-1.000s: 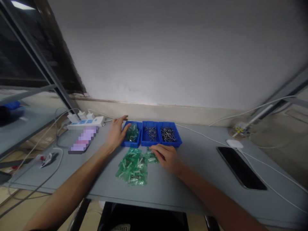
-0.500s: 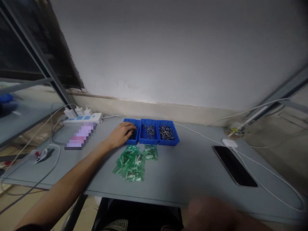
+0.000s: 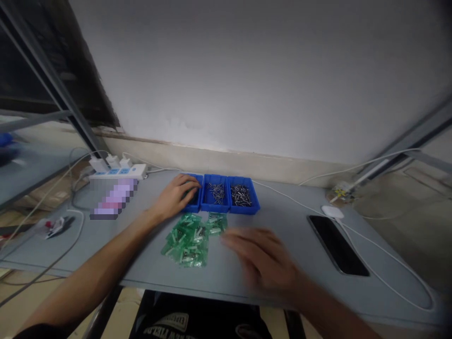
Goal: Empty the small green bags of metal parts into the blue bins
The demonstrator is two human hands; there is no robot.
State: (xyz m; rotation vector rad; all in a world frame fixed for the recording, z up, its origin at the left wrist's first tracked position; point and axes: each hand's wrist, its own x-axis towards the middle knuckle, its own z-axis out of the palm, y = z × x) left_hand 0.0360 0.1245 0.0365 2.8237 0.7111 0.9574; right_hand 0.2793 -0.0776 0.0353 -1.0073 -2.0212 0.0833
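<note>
My left hand (image 3: 178, 194) rests over the left blue bin (image 3: 195, 207), its fingers bent apart and dipping inside; the fingertips and most of the contents are hidden. Two more blue bins stand beside it: the middle bin (image 3: 215, 208) holds loose metal screws (image 3: 216, 192), and the right bin (image 3: 245, 210) is fuller of screws (image 3: 241, 195). In front lies a heap of small green plastic bags (image 3: 189, 242) with hardware inside. My right hand (image 3: 263, 256), blurred by motion, hovers just right of a separate green bag (image 3: 216, 224), fingers stretched out, nothing visible in them.
A black phone (image 3: 337, 245) lies on the right of the grey table (image 3: 148, 266), near a white charger (image 3: 332, 212) and its cable. At the left are a power strip (image 3: 136, 172) with plugs, a pixelated purple object (image 3: 116, 197) and loose cables. A wall rises behind.
My right hand has come up from the bottom edge, moving left and forward over the table near the green bags. My left hand stays at the left bin. The view has shifted slightly.
</note>
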